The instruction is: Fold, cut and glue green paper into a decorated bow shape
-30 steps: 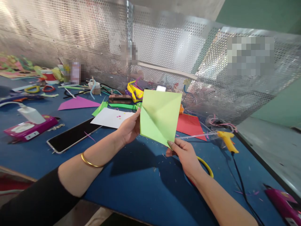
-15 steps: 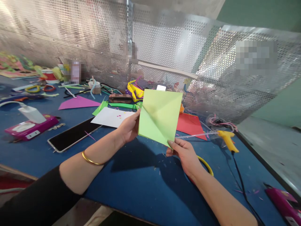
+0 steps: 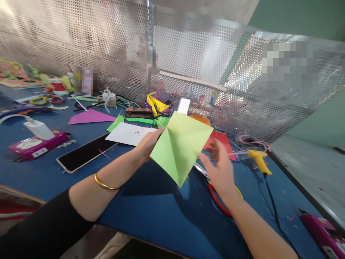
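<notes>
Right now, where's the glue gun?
Head view, right of centre: the yellow glue gun lies on the blue table beyond the right hand, beside the red paper.

Paper held over a cluttered table

The left hand (image 3: 147,144) holds the paper (image 3: 180,145) above the table (image 3: 151,216), with the right hand (image 3: 221,172) just right of it. Scissors (image 3: 215,196) lie under the right hand, a glue gun (image 3: 258,160) further right. A phone (image 3: 83,153) lies left of the left arm, and a white sheet (image 3: 126,133) behind it.
</notes>
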`<control>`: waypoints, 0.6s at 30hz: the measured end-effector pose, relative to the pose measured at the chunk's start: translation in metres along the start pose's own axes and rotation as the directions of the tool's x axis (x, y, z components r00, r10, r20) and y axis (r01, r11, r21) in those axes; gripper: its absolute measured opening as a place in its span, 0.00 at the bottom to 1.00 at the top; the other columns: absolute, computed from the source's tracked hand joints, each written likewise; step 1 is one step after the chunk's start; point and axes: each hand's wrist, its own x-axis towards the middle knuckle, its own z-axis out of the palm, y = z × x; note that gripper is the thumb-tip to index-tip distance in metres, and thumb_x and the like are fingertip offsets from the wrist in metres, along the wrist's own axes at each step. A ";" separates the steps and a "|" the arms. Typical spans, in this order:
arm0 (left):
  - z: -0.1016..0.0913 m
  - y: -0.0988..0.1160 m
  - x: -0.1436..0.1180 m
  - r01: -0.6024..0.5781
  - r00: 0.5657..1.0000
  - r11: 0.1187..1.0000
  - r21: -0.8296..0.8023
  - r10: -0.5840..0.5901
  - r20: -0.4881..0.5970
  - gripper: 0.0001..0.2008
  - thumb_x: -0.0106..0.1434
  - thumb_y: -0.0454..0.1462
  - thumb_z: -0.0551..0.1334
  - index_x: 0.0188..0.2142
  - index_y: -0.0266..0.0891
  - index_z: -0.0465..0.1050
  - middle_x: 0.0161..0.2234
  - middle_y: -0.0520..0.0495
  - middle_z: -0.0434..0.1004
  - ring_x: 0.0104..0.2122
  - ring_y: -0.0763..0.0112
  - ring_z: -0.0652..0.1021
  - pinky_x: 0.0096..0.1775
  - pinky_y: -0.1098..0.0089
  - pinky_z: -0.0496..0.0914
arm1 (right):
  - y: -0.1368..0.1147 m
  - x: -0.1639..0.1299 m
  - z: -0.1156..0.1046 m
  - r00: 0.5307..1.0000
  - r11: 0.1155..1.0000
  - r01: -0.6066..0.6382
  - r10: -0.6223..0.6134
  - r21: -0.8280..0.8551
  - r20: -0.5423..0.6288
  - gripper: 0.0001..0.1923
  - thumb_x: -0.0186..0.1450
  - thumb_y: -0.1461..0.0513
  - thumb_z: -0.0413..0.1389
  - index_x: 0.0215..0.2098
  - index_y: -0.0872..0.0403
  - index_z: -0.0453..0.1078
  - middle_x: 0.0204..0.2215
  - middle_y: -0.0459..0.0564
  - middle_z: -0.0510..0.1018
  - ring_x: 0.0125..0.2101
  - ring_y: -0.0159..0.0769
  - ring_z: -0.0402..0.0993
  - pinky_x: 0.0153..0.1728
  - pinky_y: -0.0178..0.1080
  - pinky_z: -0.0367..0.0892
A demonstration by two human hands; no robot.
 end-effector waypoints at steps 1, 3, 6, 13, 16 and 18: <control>0.002 0.001 -0.003 0.001 1.000 1.000 0.023 -0.001 0.006 0.11 0.58 0.42 0.64 0.26 0.37 0.79 0.27 0.45 0.83 0.25 0.64 0.80 0.25 0.71 0.72 | -0.003 0.007 -0.006 0.990 0.989 0.092 -0.102 -0.113 -0.092 0.39 0.59 0.48 0.61 0.63 0.55 0.58 0.57 0.62 0.69 0.52 0.50 0.71 0.51 0.52 0.66; 0.005 0.003 -0.010 -0.003 1.000 0.997 0.071 0.002 0.020 0.12 0.58 0.43 0.64 0.27 0.37 0.79 0.28 0.45 0.83 0.25 0.64 0.80 0.26 0.71 0.72 | -0.010 0.023 -0.016 0.964 0.927 0.214 -0.252 -0.309 -0.089 0.36 0.61 0.48 0.59 0.62 0.55 0.61 0.56 0.62 0.70 0.54 0.52 0.68 0.54 0.54 0.63; 0.008 0.006 -0.016 -0.001 1.000 0.985 0.173 -0.001 0.012 0.13 0.58 0.45 0.65 0.26 0.37 0.79 0.26 0.45 0.83 0.25 0.63 0.80 0.25 0.71 0.71 | -0.020 0.043 -0.020 0.966 0.878 0.257 -0.238 -0.404 0.096 0.22 0.64 0.51 0.57 0.52 0.52 0.72 0.48 0.56 0.78 0.48 0.51 0.73 0.49 0.53 0.67; 0.005 0.007 -0.015 0.005 1.000 0.972 0.235 -0.009 0.013 0.13 0.57 0.44 0.66 0.23 0.38 0.79 0.23 0.46 0.81 0.23 0.66 0.79 0.24 0.73 0.70 | -0.019 0.047 0.001 0.944 0.881 0.330 -0.317 -0.338 0.093 0.18 0.63 0.57 0.60 0.51 0.50 0.75 0.47 0.52 0.80 0.44 0.49 0.76 0.46 0.51 0.69; 0.004 0.006 -0.012 0.031 0.999 0.979 0.199 -0.034 0.009 0.13 0.57 0.44 0.66 0.23 0.37 0.79 0.24 0.45 0.82 0.23 0.65 0.79 0.24 0.72 0.71 | -0.011 0.042 0.003 0.926 0.890 0.374 -0.374 -0.260 0.052 0.20 0.63 0.57 0.59 0.53 0.50 0.74 0.49 0.52 0.80 0.47 0.48 0.76 0.49 0.50 0.68; 0.004 0.006 -0.011 0.065 0.997 0.983 0.171 -0.070 0.025 0.13 0.57 0.44 0.66 0.24 0.37 0.78 0.24 0.44 0.82 0.23 0.65 0.79 0.25 0.71 0.72 | -0.006 0.042 0.002 0.937 0.909 0.346 -0.347 -0.234 0.040 0.20 0.63 0.57 0.60 0.53 0.50 0.74 0.49 0.52 0.80 0.47 0.47 0.76 0.50 0.50 0.68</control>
